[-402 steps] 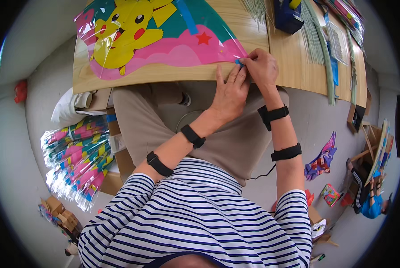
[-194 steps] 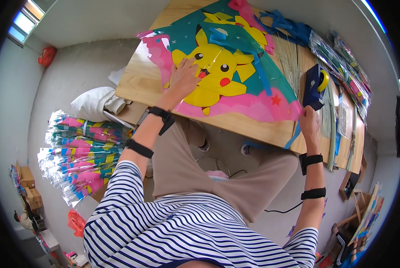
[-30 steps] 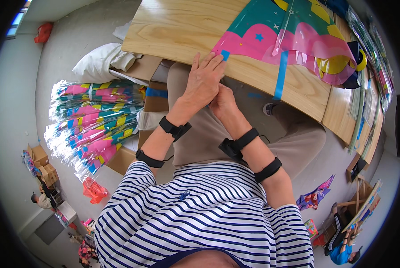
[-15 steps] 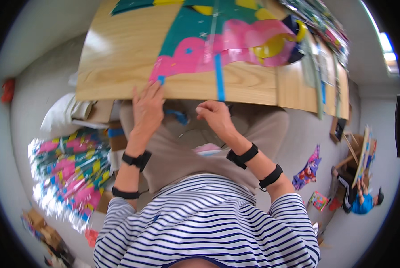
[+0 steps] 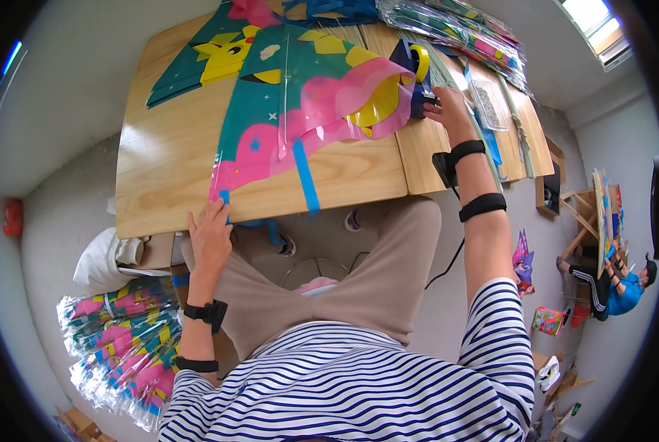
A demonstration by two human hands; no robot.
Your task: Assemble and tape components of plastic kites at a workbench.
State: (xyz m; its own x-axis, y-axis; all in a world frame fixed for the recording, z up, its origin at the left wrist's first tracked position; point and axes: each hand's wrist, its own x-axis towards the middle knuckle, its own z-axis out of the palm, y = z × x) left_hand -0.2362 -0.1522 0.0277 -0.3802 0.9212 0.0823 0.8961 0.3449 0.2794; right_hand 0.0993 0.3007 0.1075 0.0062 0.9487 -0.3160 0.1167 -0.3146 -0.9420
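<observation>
A thin printed sheet (image 5: 245, 151) in teal, pink and yellow lies across the wooden table (image 5: 164, 162), its right part curled over. At its lower left corner a small blue strip (image 5: 224, 197) reaches the near edge. My left hand (image 5: 212, 239) rests there, fingers stretched out over the corner. Further right, a longer blue strip (image 5: 307, 177) runs from the sheet to the edge. My right hand (image 5: 453, 112) reaches to a dark blue tape dispenser (image 5: 418, 103) holding a yellow roll (image 5: 420, 62). Its fingers are apart at the dispenser's near end; no tape shows between them.
Another printed sheet (image 5: 197, 74) lies at the far left. Wrapped packs (image 5: 455, 33), a clear tray (image 5: 489, 105) and long green strips lie at the right. Shiny packs (image 5: 123, 339) are piled low on my left. A person in blue (image 5: 624, 295) works far right.
My right hand has gone from the table's near edge out to the tape dispenser on the right. My left hand stays at the sheet's corner. The whole view has shifted.
</observation>
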